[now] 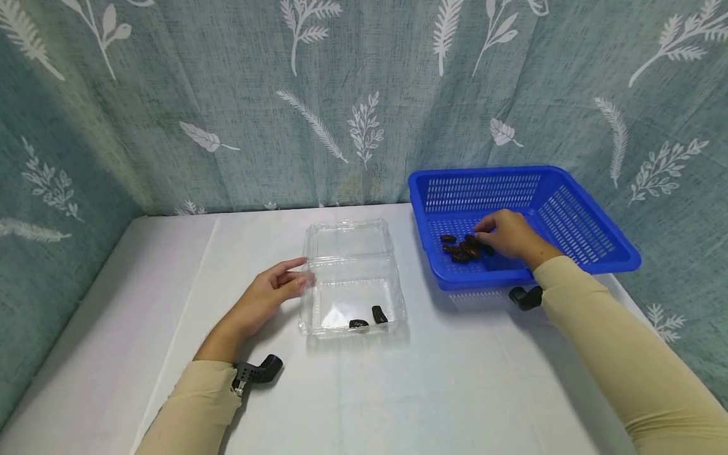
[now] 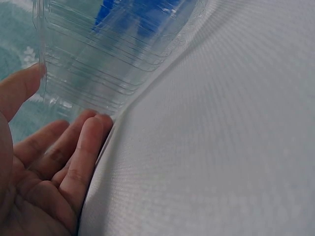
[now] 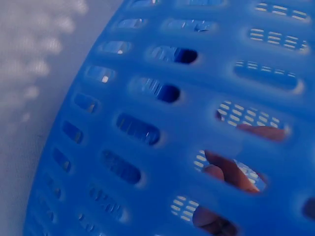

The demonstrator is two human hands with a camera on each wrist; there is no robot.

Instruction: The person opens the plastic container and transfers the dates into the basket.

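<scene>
A clear plastic clamshell box (image 1: 352, 272) lies opened on the white table, its lid folded back. Two dark dates (image 1: 379, 314) sit near the front edge of its base. My left hand (image 1: 273, 291) touches the left side of the box with loosely extended fingers; the left wrist view shows fingertips (image 2: 96, 120) against its ribbed wall. Inside the blue basket (image 1: 526, 278), my right hand (image 1: 509, 235) reaches down with bent fingers at a small heap of dates (image 1: 463, 248). Basket slots show only parts of those fingers (image 3: 231, 172) in the right wrist view, so any grip is hidden.
The perforated basket stands at the table's right side, its walls rising around my right hand. A white cloth (image 1: 364, 392) covers the table. Behind hangs a green leaf-patterned curtain (image 1: 227, 126), meeting the table's back edge. Black wrist mounts (image 1: 258, 370) sit at both sleeves.
</scene>
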